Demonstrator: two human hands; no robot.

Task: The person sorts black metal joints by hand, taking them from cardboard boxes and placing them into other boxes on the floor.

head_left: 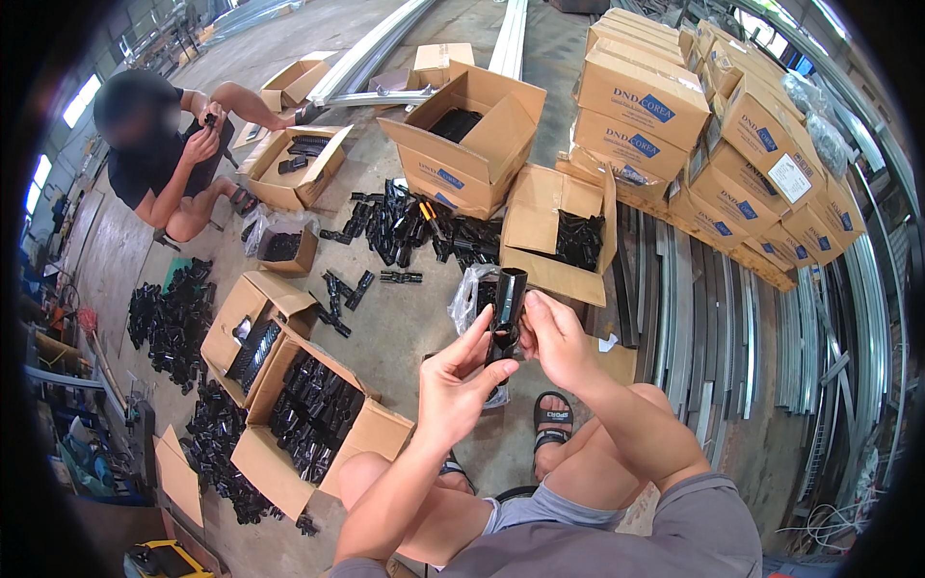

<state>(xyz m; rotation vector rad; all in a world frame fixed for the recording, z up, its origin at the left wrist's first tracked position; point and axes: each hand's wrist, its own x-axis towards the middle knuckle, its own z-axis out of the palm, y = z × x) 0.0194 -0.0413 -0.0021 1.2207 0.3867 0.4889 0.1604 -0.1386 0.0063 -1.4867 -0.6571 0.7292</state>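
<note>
In front of my chest I hold a glossy black tube connector (511,297) upright. The fingers and thumb of my left hand (457,387) close around its lower part from the left. My right hand (561,339) pinches it from the right side, its fingertips partly hidden behind the piece. Just behind the connector, a clear plastic bag (466,301) with dark pieces is partly covered by my hands. An open carton (541,202) holding black pieces stands beyond my right hand. To the left of my left hand sits a carton (383,433) full of similar connectors.
Loose black connectors (397,226) lie heaped on the floor ahead, with another heap (171,323) at the left. A co-worker (159,159) sits at the far left, handling a small black part. Stacked cartons (641,101) and long metal profiles (689,308) occupy the right side.
</note>
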